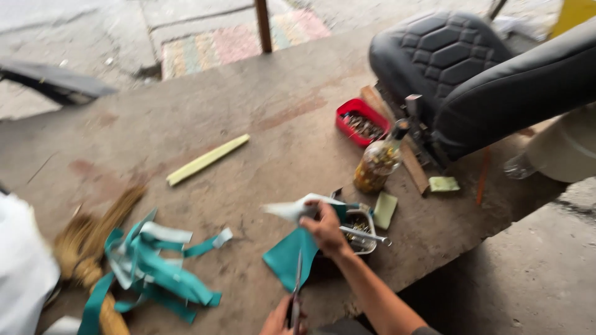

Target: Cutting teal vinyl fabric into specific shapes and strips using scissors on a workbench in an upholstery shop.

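Gripping scissors (297, 291) at the bottom edge, the left hand (277, 319) has fingers closed round the handles, blades pointing up into a teal sheet (287, 255). Right hand (324, 228) is clamped on the upper edge of that sheet, lifting it off the table, likely to keep it taut for the blades; the pale underside (292, 209) of the material folds over to the left above the fingers. Sheet sits at the near table edge, just beside a small open tin (361, 231) with metal bits inside, hand partly covering it.

Left along the near side: pile of teal strips (155, 267), cut offcuts by the look, lying next to a straw broom (93, 248). White blurred thing at the far left edge, cannot tell what.

Mid-table: yellow-green foam piece (385, 209) beside the tin, another small one (444, 183) further right, glass bottle (379, 162) upright behind the tin, close enough to get knocked if the right arm swings out. Long pale yellow strip (208, 159) lies well apart on the bare wooden table (186, 111).

Farther back: red tray (362, 121) of small hardware, black padded seat (484, 68) resting on the table's right end, crowding that side. Patterned mat (242, 40) on the ground beyond.
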